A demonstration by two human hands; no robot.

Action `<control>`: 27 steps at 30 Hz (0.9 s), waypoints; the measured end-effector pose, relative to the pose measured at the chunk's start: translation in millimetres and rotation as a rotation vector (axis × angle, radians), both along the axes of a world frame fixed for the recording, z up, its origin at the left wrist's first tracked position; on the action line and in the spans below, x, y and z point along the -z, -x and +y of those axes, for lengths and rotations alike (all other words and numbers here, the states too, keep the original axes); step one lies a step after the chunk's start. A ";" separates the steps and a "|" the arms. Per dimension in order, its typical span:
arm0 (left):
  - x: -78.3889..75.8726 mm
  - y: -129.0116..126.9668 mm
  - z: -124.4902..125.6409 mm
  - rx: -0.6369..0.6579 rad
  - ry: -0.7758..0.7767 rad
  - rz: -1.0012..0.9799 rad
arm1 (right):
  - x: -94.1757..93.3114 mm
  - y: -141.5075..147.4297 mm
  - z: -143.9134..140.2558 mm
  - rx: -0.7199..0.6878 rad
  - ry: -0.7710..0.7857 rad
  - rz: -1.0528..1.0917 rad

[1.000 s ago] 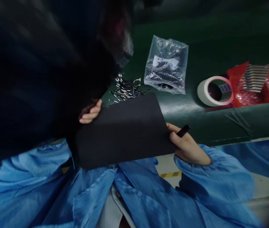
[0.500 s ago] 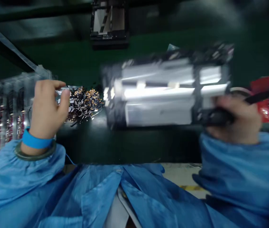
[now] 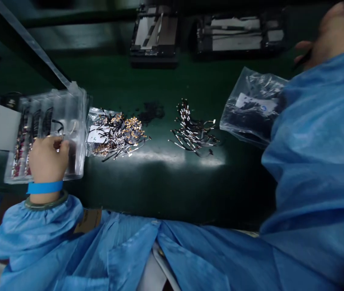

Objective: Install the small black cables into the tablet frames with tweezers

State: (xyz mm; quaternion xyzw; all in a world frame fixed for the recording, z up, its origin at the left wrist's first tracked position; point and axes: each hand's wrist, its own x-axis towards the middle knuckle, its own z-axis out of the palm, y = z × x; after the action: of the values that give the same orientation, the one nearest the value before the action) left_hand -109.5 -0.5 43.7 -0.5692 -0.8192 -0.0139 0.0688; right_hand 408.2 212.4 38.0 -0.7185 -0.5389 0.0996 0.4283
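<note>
Resting on the clear plastic tray (image 3: 68,117) at the left edge of the green work surface (image 3: 159,178), your left hand (image 3: 47,161) is curled with the knuckles up, and its fingers are bent together over a thin dark strip, though I cannot tell if they really pinch it. Your right hand (image 3: 326,36) is stretched far forward at the top right with the blue sleeve (image 3: 317,161) raised high, next to a dark flat assembly (image 3: 238,38); its fingers are blurred, so their state I cannot tell. Between your arms lie a gold-tipped cable pile (image 3: 117,135), a loose black cable pile (image 3: 193,131) and a clear bag (image 3: 250,107).
</note>
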 end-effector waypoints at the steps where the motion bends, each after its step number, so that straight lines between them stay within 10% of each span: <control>1: -1.2 1.1 1.1 -0.020 -0.013 -0.028 | -6.3 10.5 -8.1 0.147 0.060 0.076; 9: -16.2 10.3 15.5 -0.093 -0.317 -0.206 | -61.1 83.1 -106.8 -0.262 0.380 -0.173; 13: -21.8 -30.1 10.3 0.175 -0.504 -0.537 | -47.7 109.0 -142.3 -0.562 0.379 -0.195; 17: -23.8 -78.5 5.2 0.368 -0.203 -0.794 | -13.7 136.0 -173.8 -0.907 0.220 -0.136; 27: -13.8 -64.5 10.8 0.147 -0.050 -0.441 | 13.4 132.5 -193.1 -0.790 0.128 0.029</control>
State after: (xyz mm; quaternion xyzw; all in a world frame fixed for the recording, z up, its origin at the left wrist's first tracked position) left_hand -45.0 10.3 57.5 -0.6086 -0.7701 -0.1633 -0.0988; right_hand 275.6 19.3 24.6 -0.4796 -0.7603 0.3004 0.3189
